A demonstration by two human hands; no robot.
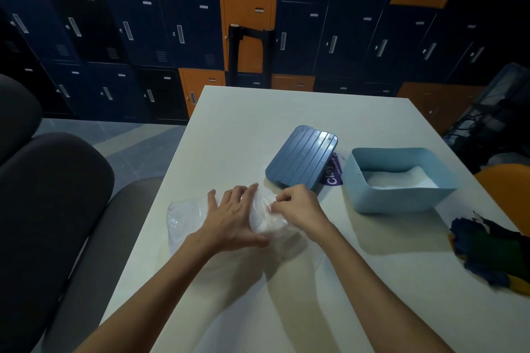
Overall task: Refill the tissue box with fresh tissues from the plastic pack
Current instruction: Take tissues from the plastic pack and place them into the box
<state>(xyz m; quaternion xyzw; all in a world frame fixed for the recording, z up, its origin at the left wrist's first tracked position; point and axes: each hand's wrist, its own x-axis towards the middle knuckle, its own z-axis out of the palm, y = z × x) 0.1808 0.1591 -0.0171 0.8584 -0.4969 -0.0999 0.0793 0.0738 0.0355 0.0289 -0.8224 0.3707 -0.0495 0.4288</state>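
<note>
A white table [235, 129] carries everything: toward its right side the light blue tissue box [401, 198] stands open with white tissues [401, 179] low inside, and just left of it lies the dark blue ribbed lid [301, 157]. Nearer the person, the clear plastic pack [183, 215] lies flat on the table. The left hand [235, 218] presses on it with fingers spread straight, while the right hand [298, 206] pinches its film with curled fingers.

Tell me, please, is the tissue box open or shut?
Open: the lid lies off the box, beside it, and white tissues show inside.
</note>
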